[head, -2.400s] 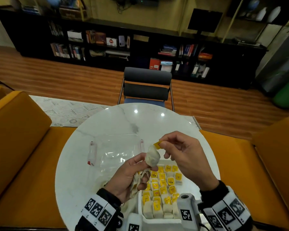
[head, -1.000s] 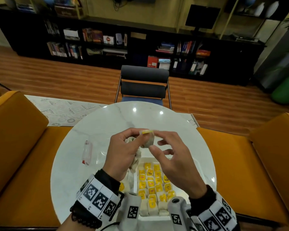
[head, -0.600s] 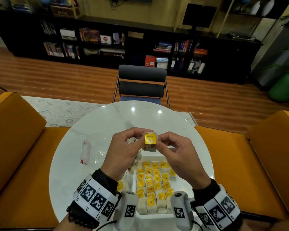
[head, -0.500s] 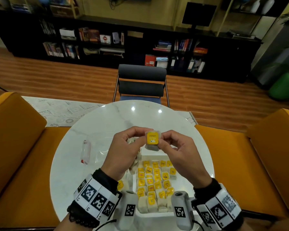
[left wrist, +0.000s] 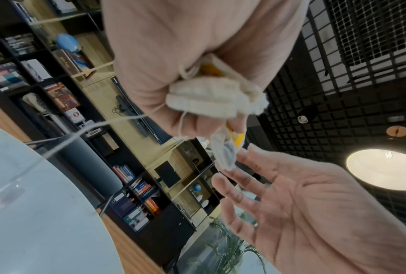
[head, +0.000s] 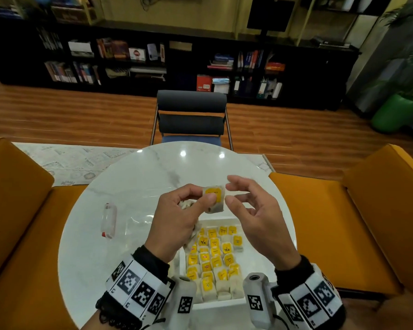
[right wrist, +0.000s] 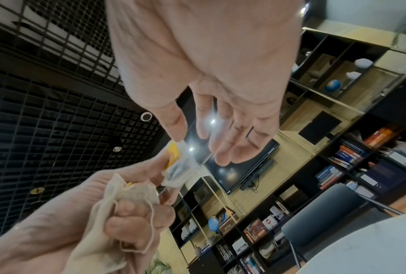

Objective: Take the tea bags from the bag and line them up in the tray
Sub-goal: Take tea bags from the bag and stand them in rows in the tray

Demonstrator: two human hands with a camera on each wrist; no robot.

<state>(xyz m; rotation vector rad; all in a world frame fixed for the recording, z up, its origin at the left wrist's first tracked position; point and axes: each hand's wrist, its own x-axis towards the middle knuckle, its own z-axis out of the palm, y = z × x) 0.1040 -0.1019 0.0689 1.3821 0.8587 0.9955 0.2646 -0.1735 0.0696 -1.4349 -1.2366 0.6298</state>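
My left hand (head: pixel 202 195) pinches one tea bag (head: pixel 214 198), its yellow tag facing me, above the table. The same hand's curled fingers hold a crumpled bundle of more tea bags (left wrist: pixel 208 100) with strings trailing. My right hand (head: pixel 236 194) hovers just right of the pinched bag with relaxed, spread fingers and holds nothing. In the right wrist view the tea bag (right wrist: pixel 180 166) hangs just below its thumb. The white tray (head: pixel 224 221) lies under my hands, with several yellow-tagged tea bags (head: pixel 215 253) lined up in rows. The clear plastic bag (head: pixel 119 220) lies flat to the left.
A round white marble table (head: pixel 153 177) carries everything. Orange seats (head: pixel 332 222) flank it on both sides and a dark chair (head: pixel 191 115) stands at its far edge. The tray's right part (head: pixel 255 263) shows bare white floor.
Both hands pinched the tea bag half a second ago. My right hand has let go and opened, moving slightly right. My left hand keeps the bag in the same place.
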